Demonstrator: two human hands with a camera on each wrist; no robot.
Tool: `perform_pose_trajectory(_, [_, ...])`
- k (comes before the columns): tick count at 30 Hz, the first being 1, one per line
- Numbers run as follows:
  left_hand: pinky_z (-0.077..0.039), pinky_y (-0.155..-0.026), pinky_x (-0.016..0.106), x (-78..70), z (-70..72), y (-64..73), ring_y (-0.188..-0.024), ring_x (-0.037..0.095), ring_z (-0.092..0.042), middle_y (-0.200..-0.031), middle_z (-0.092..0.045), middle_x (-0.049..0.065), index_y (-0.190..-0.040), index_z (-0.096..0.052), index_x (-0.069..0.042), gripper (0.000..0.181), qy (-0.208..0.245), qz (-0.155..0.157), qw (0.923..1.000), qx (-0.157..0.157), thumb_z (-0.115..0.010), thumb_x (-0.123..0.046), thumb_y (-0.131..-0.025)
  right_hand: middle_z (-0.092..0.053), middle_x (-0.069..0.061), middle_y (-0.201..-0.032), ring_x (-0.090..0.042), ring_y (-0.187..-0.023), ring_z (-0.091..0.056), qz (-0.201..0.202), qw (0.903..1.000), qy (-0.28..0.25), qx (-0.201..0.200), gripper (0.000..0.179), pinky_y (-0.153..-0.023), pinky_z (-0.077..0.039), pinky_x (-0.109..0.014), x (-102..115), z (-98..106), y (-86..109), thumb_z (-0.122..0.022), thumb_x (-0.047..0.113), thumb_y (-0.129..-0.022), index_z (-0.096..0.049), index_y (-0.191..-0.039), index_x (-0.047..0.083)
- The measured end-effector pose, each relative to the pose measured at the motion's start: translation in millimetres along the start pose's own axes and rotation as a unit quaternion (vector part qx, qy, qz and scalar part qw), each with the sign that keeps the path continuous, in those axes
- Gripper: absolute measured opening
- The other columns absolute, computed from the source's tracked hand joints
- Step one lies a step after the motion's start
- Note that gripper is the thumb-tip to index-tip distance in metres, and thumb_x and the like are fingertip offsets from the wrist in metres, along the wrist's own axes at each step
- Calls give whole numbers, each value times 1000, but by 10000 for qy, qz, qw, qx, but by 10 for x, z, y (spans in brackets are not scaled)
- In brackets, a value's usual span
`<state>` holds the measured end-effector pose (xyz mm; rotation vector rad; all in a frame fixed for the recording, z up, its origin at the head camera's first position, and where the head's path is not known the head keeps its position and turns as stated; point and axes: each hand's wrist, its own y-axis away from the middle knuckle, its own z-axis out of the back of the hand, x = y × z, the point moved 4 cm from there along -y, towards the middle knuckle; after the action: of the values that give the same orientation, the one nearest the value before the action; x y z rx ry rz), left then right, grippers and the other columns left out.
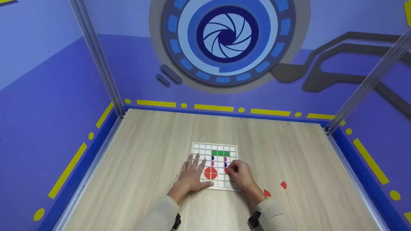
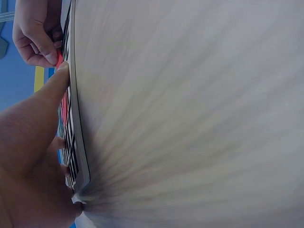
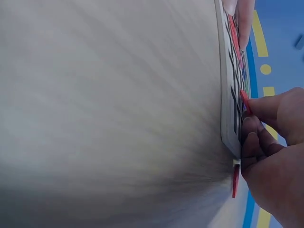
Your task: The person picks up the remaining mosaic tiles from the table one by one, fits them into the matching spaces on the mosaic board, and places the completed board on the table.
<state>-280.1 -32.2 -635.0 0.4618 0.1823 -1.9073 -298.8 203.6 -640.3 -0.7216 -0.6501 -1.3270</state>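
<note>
A white gridded board lies on the table, with a row of green squares near its far side. Small blue and pink half-round pieces form two columns below the green row. Four-part red quarter pieces make a circle at the board's near middle. My left hand rests spread over the board's left side, its thumb along the near edge. Over the right side, my right hand pinches a red quarter-round piece between thumb and finger, at the board's surface. The curled fingers partly cover that piece.
Two loose red quarter pieces lie on the wooden table right of the board: one farther out, another beside the right forearm. Blue-purple panels enclose the table's back and sides.
</note>
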Motion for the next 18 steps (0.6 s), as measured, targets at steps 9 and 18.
perform_pose_trajectory(9, [-13, -128, 61, -23, 0, 8, -161, 47, -5, -175, -12, 23, -167, -31, -8, 105, -105, -13, 9999, 10, -68, -71, -91, -59, 2, -85, -15, -82, -57, -20, 9997, 214, 102, 16, -69, -47, -30, 10, -5, -17, -71, 2, -98, -67, -90, 15])
perform_pose_trajectory(18, [-14, -128, 62, 0, 3, 2, -160, 48, -6, -175, -14, 24, -166, -33, -7, 104, -74, -29, 9999, -79, -69, -69, -91, -61, 0, -86, -17, -83, -58, -202, 9986, 296, 381, 8, -70, -50, -30, 12, -33, -51, -73, 6, -100, -70, -95, 11])
